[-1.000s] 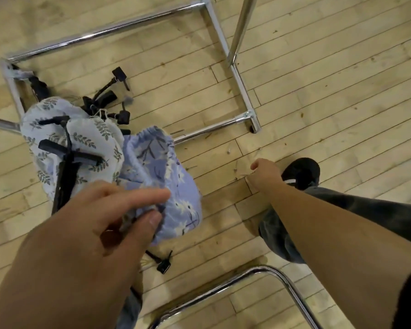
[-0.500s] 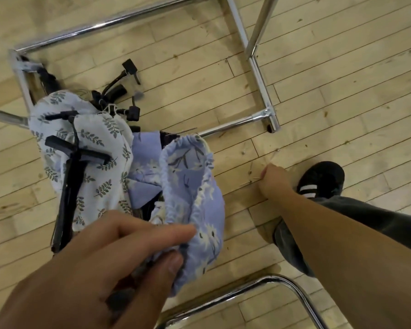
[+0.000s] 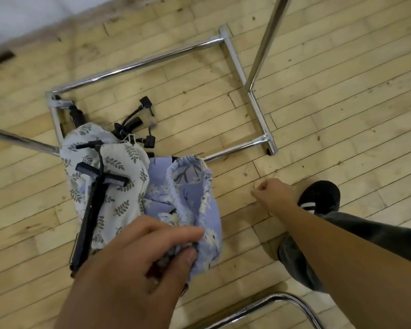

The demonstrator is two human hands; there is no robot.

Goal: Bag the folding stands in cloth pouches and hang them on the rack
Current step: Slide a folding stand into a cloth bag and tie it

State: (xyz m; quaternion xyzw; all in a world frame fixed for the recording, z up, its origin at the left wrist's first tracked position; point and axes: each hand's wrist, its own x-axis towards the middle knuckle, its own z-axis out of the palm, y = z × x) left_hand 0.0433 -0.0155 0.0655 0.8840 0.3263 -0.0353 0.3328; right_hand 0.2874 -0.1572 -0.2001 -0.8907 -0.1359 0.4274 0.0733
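Pale floorboards carry the chrome rack base; just before its near rail lie a blue pouch and a white pouch under a black folding stand. So slight a pinch could let the cloth slip or drag the loose stand. The left hand pinches the blue pouch's rim; the right hand curls near it, whether on a string or on nothing I cannot tell.

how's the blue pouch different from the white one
Print: the blue pouch has white flowers on lilac-blue; the white pouch has grey-green leaf sprigs.
Hold: the left hand pinches the blue pouch's edge; no hand touches the white pouch, and a black stand lies across it.
Mouth: the blue pouch's gathered mouth gapes open; the white pouch's is not plain to see.
Both are printed cloth, touching side by side.
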